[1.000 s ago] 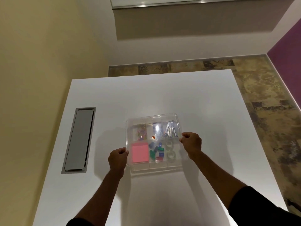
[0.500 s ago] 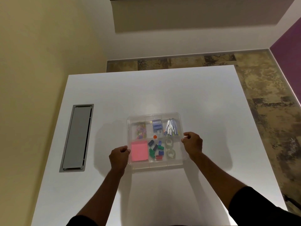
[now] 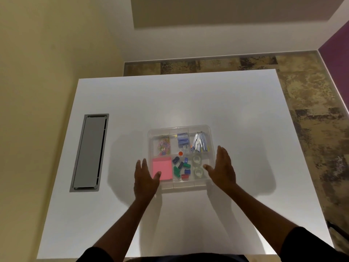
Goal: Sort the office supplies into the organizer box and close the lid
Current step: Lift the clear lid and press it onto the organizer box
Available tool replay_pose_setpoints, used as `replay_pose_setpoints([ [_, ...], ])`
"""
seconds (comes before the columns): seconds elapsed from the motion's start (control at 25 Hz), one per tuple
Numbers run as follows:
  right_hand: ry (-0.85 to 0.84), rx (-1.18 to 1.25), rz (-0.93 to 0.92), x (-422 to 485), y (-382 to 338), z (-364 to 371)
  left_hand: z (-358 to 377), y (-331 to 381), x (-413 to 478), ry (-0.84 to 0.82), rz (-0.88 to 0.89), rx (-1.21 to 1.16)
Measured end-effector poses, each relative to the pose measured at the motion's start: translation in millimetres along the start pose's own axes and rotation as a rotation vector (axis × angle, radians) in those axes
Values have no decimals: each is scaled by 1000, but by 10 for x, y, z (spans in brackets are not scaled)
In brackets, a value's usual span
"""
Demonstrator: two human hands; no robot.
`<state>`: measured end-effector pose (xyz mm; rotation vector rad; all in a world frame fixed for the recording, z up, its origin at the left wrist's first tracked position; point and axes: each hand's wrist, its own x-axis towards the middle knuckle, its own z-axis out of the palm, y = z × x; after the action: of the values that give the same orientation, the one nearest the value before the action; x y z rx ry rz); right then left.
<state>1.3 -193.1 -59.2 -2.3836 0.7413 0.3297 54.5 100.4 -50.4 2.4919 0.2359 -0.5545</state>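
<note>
A clear plastic organizer box point(image 3: 188, 128) lies flat on the white table point(image 3: 245, 120), its transparent lid down over the compartments. Through it I see pink sticky notes point(image 3: 162, 167), coloured paper clips point(image 3: 164, 146), small coloured binder clips point(image 3: 181, 168), two tape rolls point(image 3: 198, 166), blue staple boxes point(image 3: 183, 139) and silver clips point(image 3: 199, 144). My left hand point(image 3: 145, 174) is open at the box's left front corner, thumb over the sticky notes. My right hand point(image 3: 222, 168) is open at the right side, thumb over the edge. Neither hand grips anything.
A grey cable hatch point(image 3: 88, 152) is set into the table to the left. A yellow wall point(image 3: 47, 53) runs along the left side. Brown patterned floor point(image 3: 311, 110) lies beyond the far and right table edges.
Both hands have let go of the box's sides and opened, fingers now spread flat beside it. The lid has come down flat. The view has tilted down slightly.
</note>
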Motion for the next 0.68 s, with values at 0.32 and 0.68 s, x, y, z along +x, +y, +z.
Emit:
replay_pose_setpoints([
  [0.32, -154, -238, -107, -399, -129, 372, 429, 127, -241, -79, 167, 175],
  [0.68, -93, -372, -217, -388, 98, 580, 601, 15, -164, -77, 180, 159],
])
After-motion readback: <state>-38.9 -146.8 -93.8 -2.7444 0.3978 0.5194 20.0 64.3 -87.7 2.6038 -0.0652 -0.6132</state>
